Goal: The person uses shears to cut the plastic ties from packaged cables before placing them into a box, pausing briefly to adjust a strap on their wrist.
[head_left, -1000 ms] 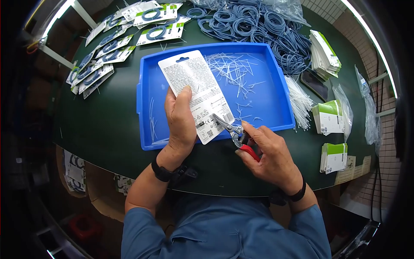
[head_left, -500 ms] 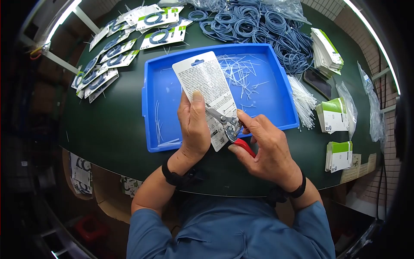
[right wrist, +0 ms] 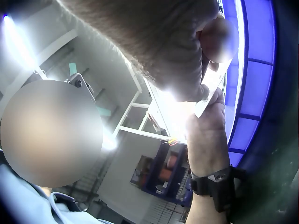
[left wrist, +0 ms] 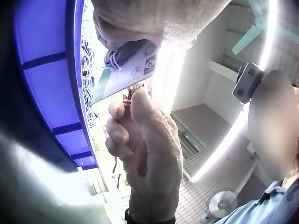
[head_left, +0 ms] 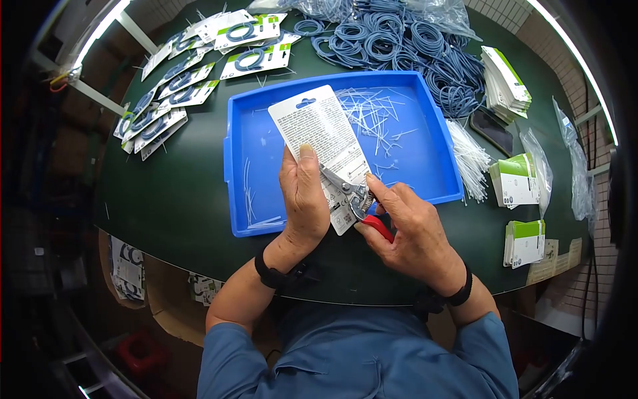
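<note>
In the head view my left hand point(head_left: 307, 199) grips a white printed card point(head_left: 318, 123) by its left edge, thumb on the text side, over the front of a blue tray point(head_left: 230, 166). On the card's other face, a dark cable coil point(left wrist: 122, 58) with white ties shows in the left wrist view. My right hand point(head_left: 415, 229) holds red-handled cutters point(head_left: 377, 227). Their metal blades point(head_left: 335, 179) overlap the card's lower half, with the tip right by my left thumb. My right index finger lies along the card's right edge.
Cut white cable ties point(head_left: 372, 113) lie in the tray, and a bundle of ties point(head_left: 468, 159) is right of it. Blue cable coils point(head_left: 425, 60) pile up behind. Carded cables point(head_left: 179, 83) spread at left. Card stacks point(head_left: 515, 179) and a phone point(head_left: 492, 130) are at right.
The card and my left hand have moved a little right. The cutters have gone from the card's lower end up and left across it, toward my left thumb.
</note>
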A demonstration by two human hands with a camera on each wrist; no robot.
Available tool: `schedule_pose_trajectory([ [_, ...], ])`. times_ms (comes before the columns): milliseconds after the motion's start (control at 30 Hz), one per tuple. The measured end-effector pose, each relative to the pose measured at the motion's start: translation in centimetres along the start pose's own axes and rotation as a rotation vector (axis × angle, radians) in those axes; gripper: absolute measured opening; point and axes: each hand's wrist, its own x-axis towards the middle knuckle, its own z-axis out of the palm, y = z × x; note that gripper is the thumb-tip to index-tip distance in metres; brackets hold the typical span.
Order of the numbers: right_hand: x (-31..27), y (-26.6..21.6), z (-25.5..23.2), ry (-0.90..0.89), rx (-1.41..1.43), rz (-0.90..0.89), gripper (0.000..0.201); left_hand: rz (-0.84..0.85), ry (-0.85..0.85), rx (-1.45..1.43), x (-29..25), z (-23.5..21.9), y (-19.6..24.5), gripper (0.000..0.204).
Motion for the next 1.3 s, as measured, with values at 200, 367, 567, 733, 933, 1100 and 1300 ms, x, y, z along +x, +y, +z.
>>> schedule_pose_trajectory([
  [200,-0.3,0.1,0.2,0.023,0.048,0.011,0.068,0.036,-0.022,-0.011,0.3,0.2,0.5,0.041],
  [367,-0.1,0.0,-1.4,0.077,0.165,0.040,0.071,0.077,-0.081,0.004,1.7,-1.8,0.3,0.036],
  [567,1.7,0.8,-4.0,0.173,0.172,-0.046,0.070,-0.051,0.084,-0.210,4.4,-2.6,3.3,0.025],
  [733,3.5,-0.8,-4.0,0.076,0.192,-0.055,0.070,-0.128,-0.200,-0.711,5.6,-7.6,2.4,0.049],
  [933,3.9,-2.7,-2.0,-0.148,0.130,-0.180,0.066,-0.032,-0.471,-0.811,6.5,-8.8,2.6,0.066],
  [1100,3.6,-2.9,-1.0,-0.230,0.087,-0.212,0.064,-0.012,-0.534,-0.788,6.6,-8.4,3.6,0.062],
  [1300,3.5,-2.8,-0.4,-0.212,0.093,-0.217,0.064,-0.029,-0.540,-0.767,6.4,-8.2,3.8,0.063],
])
